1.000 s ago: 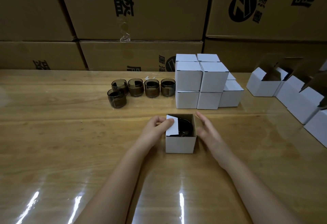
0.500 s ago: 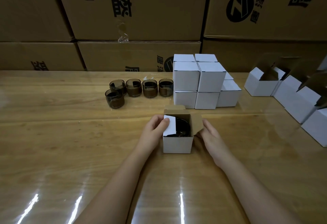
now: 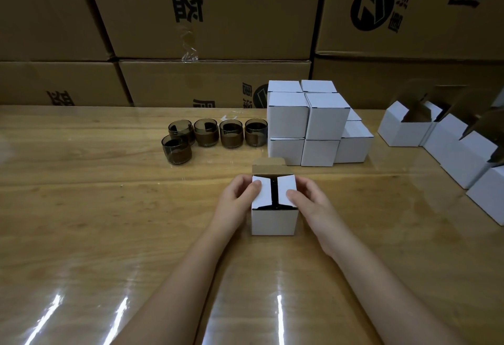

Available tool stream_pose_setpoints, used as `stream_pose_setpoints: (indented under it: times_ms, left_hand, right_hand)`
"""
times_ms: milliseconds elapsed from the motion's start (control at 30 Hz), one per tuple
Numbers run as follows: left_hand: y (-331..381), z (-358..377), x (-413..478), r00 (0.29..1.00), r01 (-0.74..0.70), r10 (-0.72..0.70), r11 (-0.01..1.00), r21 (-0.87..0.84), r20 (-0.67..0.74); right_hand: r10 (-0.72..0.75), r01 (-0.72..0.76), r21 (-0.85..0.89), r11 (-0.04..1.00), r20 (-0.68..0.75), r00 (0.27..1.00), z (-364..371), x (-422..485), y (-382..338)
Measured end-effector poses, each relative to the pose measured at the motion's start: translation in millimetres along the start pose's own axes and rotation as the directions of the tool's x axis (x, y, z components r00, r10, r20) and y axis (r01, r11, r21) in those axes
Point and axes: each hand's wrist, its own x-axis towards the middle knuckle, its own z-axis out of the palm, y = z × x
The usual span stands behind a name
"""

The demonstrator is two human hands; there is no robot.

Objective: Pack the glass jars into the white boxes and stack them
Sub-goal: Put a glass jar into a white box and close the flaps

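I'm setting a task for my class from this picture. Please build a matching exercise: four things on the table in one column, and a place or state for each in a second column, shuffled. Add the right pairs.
Things
1. nearest box
2. loose jars
3. closed boxes
4. open boxes

Places or states
a. stacked two high
b. at the far right, tops open
c. side flaps folded in, back flap up
d. standing just left of the stack

Pairs: 1-c, 2-d, 3-a, 4-b
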Motion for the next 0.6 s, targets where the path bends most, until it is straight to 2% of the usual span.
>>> stream_pose_setpoints:
  times_ms: [300, 600]
  left_hand:
    - [0.9, 0.7, -1.4, 1.000, -0.014, 0.015, 0.999, -0.046, 0.009]
    - [2.1, 1.1, -1.3, 0.999, -0.044, 0.044, 0.991, -0.128, 0.003]
  right_hand:
    - [-0.047, 0.048, 0.061, 0.997, -0.015, 0.999, 1.0, -4.3, 3.2]
    - [-0.098, 0.094, 0.099, 0.991, 0.038, 0.994, 0.4, -3.5, 3.7]
